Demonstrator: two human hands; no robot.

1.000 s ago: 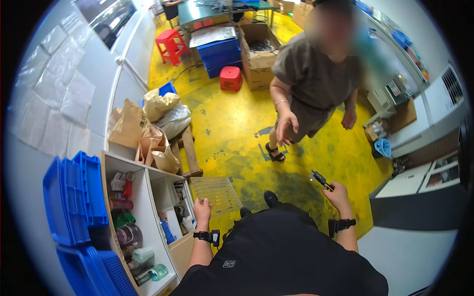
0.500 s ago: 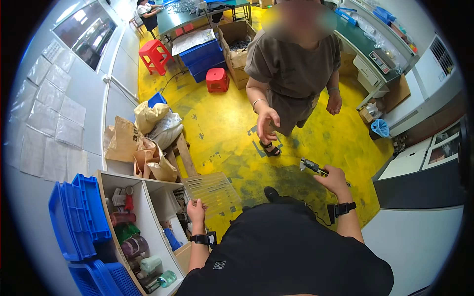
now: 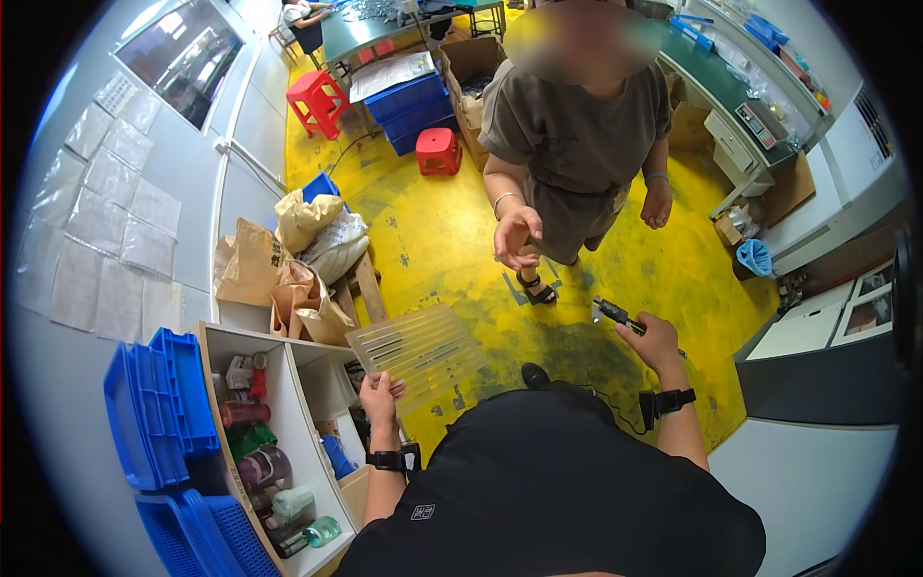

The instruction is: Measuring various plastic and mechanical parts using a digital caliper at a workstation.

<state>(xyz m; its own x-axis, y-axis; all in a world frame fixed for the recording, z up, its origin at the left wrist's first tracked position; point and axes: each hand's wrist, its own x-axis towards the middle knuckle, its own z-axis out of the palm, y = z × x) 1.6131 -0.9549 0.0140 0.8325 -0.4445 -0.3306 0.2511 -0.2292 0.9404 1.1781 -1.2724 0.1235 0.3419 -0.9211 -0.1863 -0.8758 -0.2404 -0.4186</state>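
My left hand is closed on the near left corner of a clear plastic sheet with long parallel slots. The sheet is held out over the yellow floor, beside the open shelf unit. In my right hand is a caliper, its jaw end pointing forward and left. The fingers wrap round its body, and the far end shows behind the hand. Across from me stands a person in a brown outfit, one hand held out, palm partly up, apart from both things.
A shelf unit with bottles and cups stands at my left, blue baskets beside it. Paper sacks lean by the wall. Farther off are red stools, blue crates and a green workbench. A white cabinet is at my right.
My left hand has raised the slotted sheet a little and turned it to face me more. The caliper has turned slightly in my right hand. The view has shifted a bit.
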